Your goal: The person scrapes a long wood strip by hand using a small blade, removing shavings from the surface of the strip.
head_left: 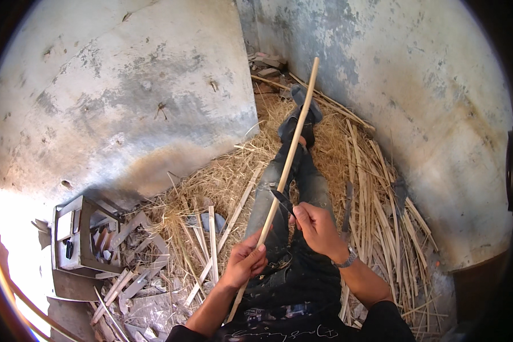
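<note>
A long pale wooden strip [293, 147] runs slantwise over my outstretched legs, its far end up near my shoes. Its lower part is wrapped in the closed fingers of my left hand [247, 262]. My right hand [320, 227], with a watch on the wrist, grips the handle of a dark-bladed knife [281, 199]. The blade lies against the strip, a little beyond my left hand. Most of the knife's handle is hidden inside my right fist.
Straw-like shavings [222, 176] cover the floor around my legs. Many pale strips [376, 216] lie in a pile on the right. At the left stands a small box-like wooden frame [85, 259] among scrap pieces. Worn walls [439, 85] rise ahead and at the right.
</note>
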Demonstrator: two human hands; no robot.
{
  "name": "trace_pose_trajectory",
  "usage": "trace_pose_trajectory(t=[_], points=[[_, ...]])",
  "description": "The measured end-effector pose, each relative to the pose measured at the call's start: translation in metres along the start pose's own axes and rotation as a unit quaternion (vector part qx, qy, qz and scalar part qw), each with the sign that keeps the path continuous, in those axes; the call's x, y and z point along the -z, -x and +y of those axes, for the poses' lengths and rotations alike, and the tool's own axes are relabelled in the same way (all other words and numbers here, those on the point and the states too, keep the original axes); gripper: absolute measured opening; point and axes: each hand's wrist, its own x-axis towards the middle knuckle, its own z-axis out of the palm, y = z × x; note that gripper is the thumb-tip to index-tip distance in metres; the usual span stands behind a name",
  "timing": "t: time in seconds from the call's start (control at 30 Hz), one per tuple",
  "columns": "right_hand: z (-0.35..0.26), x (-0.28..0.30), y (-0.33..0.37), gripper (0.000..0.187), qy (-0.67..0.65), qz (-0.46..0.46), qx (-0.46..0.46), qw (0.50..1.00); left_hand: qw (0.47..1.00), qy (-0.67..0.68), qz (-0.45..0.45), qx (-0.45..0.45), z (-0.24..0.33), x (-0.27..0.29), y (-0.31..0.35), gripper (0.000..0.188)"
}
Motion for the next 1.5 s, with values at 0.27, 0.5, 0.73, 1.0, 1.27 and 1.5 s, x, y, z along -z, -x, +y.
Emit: trace_pose_trajectory(t=[0.27, 0.5, 0.73, 1.0, 1.27, 1.5], points=[[-0.002, 0.032, -0.05, 0.036, 0.206, 0.178, 0.146, 0.951, 0.998, 0.046, -0.041, 0.025, -0.012, 0.002, 0.013, 0.053], [0.0, 0.007, -0.034, 0.034, 0.249, 0.146, 0.152, 0.945, 0.998, 0.051, -0.022, 0.027, -0.016, 0.008, 0.012, 0.054], [0.002, -0.023, 0.002, 0.033, 0.196, 0.012, 0.149, 0.969, 0.998, 0.07, 0.005, 0.0, -0.004, 0.002, 0.004, 0.05], [-0.014, -0.03, 0.013, 0.034, 0.155, -0.033, 0.17, 0.973, 0.995, 0.077, -0.035, -0.048, 0.006, -0.004, 0.005, 0.05], [-0.026, 0.003, -0.033, 0.037, 0.117, 0.083, 0.147, 0.979, 0.995, 0.074, -0.052, -0.052, 0.01, -0.009, 0.023, 0.057], [-0.043, 0.021, -0.049, 0.035, -0.128, 0.109, 0.085, 0.982, 0.999, -0.013, -0.04, -0.009, -0.027, -0.005, 0.047, 0.056]])
